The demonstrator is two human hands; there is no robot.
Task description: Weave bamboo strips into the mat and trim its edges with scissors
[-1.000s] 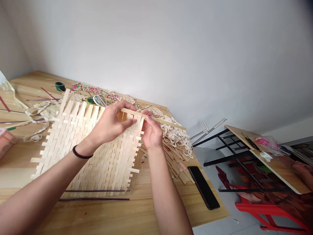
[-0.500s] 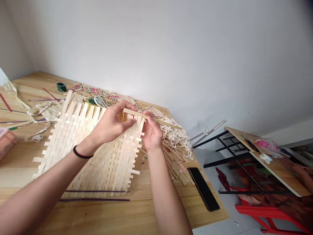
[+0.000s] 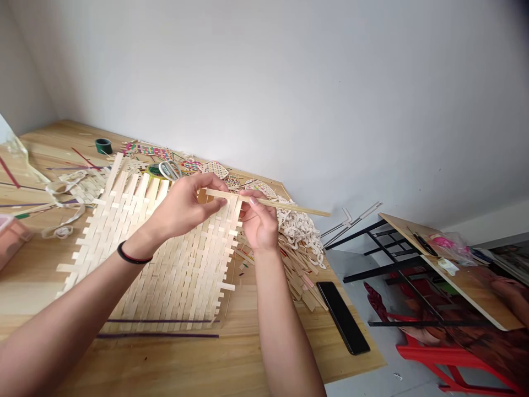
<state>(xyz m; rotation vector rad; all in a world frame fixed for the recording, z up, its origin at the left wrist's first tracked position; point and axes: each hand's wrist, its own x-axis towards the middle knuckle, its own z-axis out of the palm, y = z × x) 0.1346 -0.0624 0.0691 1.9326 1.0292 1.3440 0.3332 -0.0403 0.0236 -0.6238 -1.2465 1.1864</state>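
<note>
A pale mat (image 3: 165, 275) woven from flat wooden or bamboo strips stands tilted up from the table, its strip ends sticking out unevenly. Across its top right corner lies a long thin strip (image 3: 297, 209), jutting far out to the right. My left hand (image 3: 192, 201) is closed at the mat's upper edge, thumb in front and fingers curled behind, around the left part of this strip. My right hand (image 3: 260, 218) pinches the same strip between thumb and fingers beside the mat's right edge. Part of each hand's grip is hidden.
Scissors (image 3: 170, 170), green tape (image 3: 103, 146) and colourful woven pieces (image 3: 149, 151) lie behind the mat. Loose strips (image 3: 295, 264), a white cord heap (image 3: 301, 231) and a black phone (image 3: 343, 318) are at right. Beyond the table edge stand another table (image 3: 458, 270) and a red stool (image 3: 446, 358).
The strip now reaches farther right and sits flatter across the mat's top corner. My right hand has shifted slightly right, and the left hand slightly left.
</note>
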